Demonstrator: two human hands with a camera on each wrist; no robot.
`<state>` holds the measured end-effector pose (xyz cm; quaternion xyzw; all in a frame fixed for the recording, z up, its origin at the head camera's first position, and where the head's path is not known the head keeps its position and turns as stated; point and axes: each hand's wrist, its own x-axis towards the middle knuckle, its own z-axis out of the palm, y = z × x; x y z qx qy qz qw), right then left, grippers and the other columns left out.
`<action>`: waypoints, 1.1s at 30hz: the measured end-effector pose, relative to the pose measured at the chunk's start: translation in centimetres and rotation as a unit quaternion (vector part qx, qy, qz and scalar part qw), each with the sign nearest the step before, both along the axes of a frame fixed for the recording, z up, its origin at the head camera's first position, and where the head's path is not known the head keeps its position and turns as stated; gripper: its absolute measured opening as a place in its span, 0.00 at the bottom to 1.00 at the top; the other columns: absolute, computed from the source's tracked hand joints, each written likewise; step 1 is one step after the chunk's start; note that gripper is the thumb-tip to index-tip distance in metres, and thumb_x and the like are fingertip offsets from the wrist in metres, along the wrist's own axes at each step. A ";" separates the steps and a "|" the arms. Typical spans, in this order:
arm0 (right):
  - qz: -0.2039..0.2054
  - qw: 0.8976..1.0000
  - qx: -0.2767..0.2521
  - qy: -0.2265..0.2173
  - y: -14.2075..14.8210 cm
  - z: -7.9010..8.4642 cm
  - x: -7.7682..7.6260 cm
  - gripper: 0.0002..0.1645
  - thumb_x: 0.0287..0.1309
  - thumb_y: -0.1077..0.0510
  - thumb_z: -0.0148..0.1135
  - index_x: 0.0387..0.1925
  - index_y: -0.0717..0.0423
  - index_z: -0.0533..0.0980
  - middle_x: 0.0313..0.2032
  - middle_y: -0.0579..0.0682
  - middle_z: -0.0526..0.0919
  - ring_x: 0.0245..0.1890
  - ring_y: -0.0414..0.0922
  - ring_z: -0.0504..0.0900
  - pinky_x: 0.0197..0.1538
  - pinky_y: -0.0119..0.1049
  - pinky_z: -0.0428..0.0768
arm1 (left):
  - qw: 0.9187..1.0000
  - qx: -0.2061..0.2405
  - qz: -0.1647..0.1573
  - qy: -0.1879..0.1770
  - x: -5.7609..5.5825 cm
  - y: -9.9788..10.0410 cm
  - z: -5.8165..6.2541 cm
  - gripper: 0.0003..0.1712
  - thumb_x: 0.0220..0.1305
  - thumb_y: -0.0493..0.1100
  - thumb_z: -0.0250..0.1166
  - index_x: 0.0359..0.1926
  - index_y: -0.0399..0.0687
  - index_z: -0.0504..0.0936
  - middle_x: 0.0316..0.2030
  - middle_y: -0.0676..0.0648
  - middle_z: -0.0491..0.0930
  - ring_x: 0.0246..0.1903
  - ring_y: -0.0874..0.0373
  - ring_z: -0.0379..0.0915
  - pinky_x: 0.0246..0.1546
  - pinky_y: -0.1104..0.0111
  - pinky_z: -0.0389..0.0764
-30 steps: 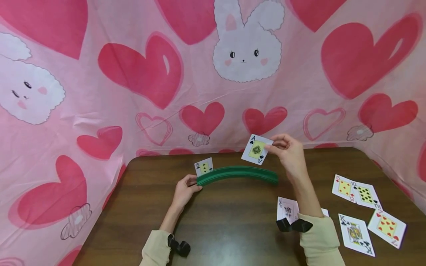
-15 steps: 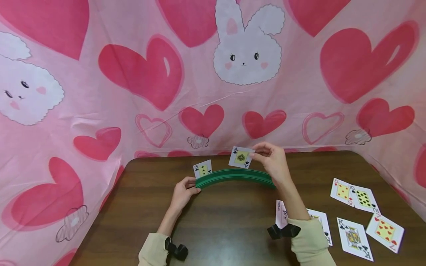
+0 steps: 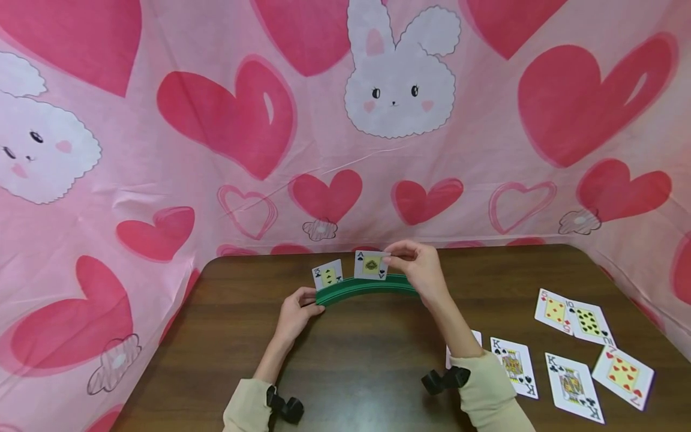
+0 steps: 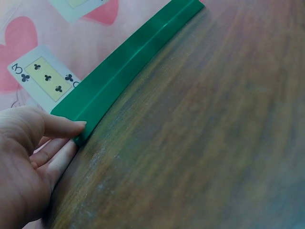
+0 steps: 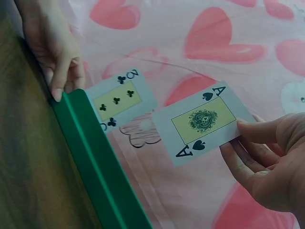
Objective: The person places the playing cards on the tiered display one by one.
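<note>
Ace (image 3: 370, 265) of spades: held by the right hand (image 3: 423, 273), above the rear rim of the holder (image 3: 367, 285). Right hand: thumb on the face, fingers behind, pinching the card's right edge. In the right wrist view, a gap separates card and holder; the ace is not seated. Left hand (image 3: 294, 313): clamped on the holder's left end, thumb and fingers on opposite sides. The hands are well apart. The holder curves from the left hand toward the right hand, which hides its other end in the head view.

Progress, judged from the layout: early stage.

Done: the three (image 3: 328, 275) stands tilted in the holder, just beside the left hand.

In hand: the ace, right of the three, with a space between them.

Left: cards lying on the table (image 3: 351, 360), outside the holder. To the right of the right hand and nearer the person are the king of spades (image 3: 513, 365), king of clubs (image 3: 572, 385), seven (image 3: 623, 377), five (image 3: 554, 309) and ten (image 3: 588, 322). One further card (image 3: 477, 337) lies partly hidden by the right forearm (image 3: 453, 329); its face cannot be read.
</note>
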<state>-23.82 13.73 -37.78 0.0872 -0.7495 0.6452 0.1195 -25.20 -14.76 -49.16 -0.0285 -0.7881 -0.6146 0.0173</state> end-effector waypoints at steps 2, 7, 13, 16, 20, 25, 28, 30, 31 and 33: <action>0.006 1.000 -0.006 -0.004 -0.3 -0.2 -0.1 0.11 0.63 0.64 0.71 0.44 0.69 0.85 0.41 0.60 0.88 0.42 0.49 0.84 0.46 0.30 0.82 | 1.000 -0.001 0.004 -0.009 0.0 0.0 0.0 0.18 0.59 0.30 0.72 0.50 0.32 0.83 0.44 0.38 0.86 0.47 0.47 0.80 0.43 0.72 0.78; 0.010 1.000 -0.019 -0.014 -1.2 -0.7 -0.2 0.10 0.62 0.65 0.72 0.43 0.69 0.85 0.40 0.59 0.88 0.40 0.48 0.84 0.46 0.31 0.83 | 1.000 -0.009 0.009 -0.011 0.0 0.0 0.0 0.18 0.59 0.30 0.72 0.51 0.31 0.83 0.45 0.37 0.86 0.48 0.46 0.80 0.43 0.71 0.77; 0.006 1.000 -0.020 -0.012 -2.1 -1.2 -0.1 0.10 0.63 0.64 0.71 0.43 0.67 0.86 0.40 0.57 0.89 0.40 0.48 0.84 0.46 0.31 0.82 | 1.000 -0.005 0.012 -0.010 0.0 0.0 0.0 0.17 0.59 0.29 0.72 0.49 0.32 0.83 0.44 0.38 0.86 0.47 0.47 0.81 0.44 0.71 0.77; 0.005 1.000 -0.018 -0.013 -2.4 -1.5 -0.1 0.10 0.63 0.63 0.71 0.43 0.66 0.86 0.40 0.57 0.89 0.41 0.49 0.83 0.46 0.30 0.82 | 1.000 -0.002 0.011 -0.010 -0.1 0.0 -0.1 0.16 0.59 0.29 0.72 0.49 0.32 0.83 0.43 0.38 0.86 0.47 0.47 0.81 0.43 0.71 0.77; 0.008 1.000 -0.014 -0.018 -2.7 -1.8 -0.2 0.09 0.64 0.63 0.71 0.43 0.65 0.86 0.41 0.57 0.89 0.43 0.50 0.83 0.47 0.30 0.81 | 1.000 -0.002 0.010 -0.011 -0.1 0.1 -0.1 0.17 0.58 0.29 0.72 0.49 0.32 0.83 0.43 0.39 0.86 0.48 0.48 0.81 0.43 0.70 0.77; 0.008 1.000 -0.012 -0.022 -3.2 -2.0 -0.2 0.09 0.63 0.63 0.72 0.42 0.64 0.87 0.40 0.57 0.89 0.42 0.51 0.83 0.46 0.30 0.81 | 1.000 -0.003 0.011 -0.013 -0.2 0.2 -0.2 0.17 0.58 0.29 0.72 0.49 0.33 0.83 0.44 0.38 0.86 0.48 0.48 0.81 0.44 0.69 0.77; 0.008 1.000 -0.011 -0.026 -3.4 -2.2 -0.3 0.09 0.62 0.63 0.72 0.42 0.64 0.87 0.40 0.57 0.89 0.42 0.50 0.84 0.46 0.31 0.81 | 1.000 -0.006 0.011 -0.013 -0.1 0.1 -0.2 0.17 0.59 0.30 0.72 0.50 0.33 0.83 0.45 0.38 0.86 0.48 0.47 0.81 0.44 0.69 0.77; 0.009 1.000 -0.010 -0.027 -3.5 -2.4 -0.3 0.08 0.62 0.63 0.72 0.42 0.64 0.87 0.39 0.57 0.89 0.41 0.50 0.84 0.46 0.31 0.81 | 1.000 -0.005 0.010 -0.015 -0.1 0.1 -0.2 0.18 0.60 0.30 0.72 0.51 0.32 0.83 0.46 0.37 0.86 0.49 0.47 0.80 0.43 0.69 0.77; 0.011 0.999 -0.010 -0.029 -3.6 -2.5 -0.3 0.08 0.62 0.63 0.72 0.42 0.64 0.87 0.40 0.56 0.89 0.41 0.50 0.84 0.46 0.32 0.81 | 1.000 -0.005 0.009 -0.014 -0.1 0.1 -0.2 0.18 0.60 0.30 0.72 0.51 0.32 0.82 0.46 0.37 0.86 0.49 0.47 0.80 0.43 0.70 0.77; 0.015 0.999 -0.011 -0.030 -3.8 -2.7 -0.3 0.08 0.62 0.64 0.71 0.42 0.64 0.87 0.40 0.56 0.89 0.41 0.50 0.84 0.47 0.32 0.81 | 1.000 -0.001 0.008 -0.014 0.1 0.2 0.0 0.18 0.60 0.29 0.71 0.51 0.31 0.82 0.46 0.36 0.86 0.49 0.46 0.80 0.42 0.70 0.76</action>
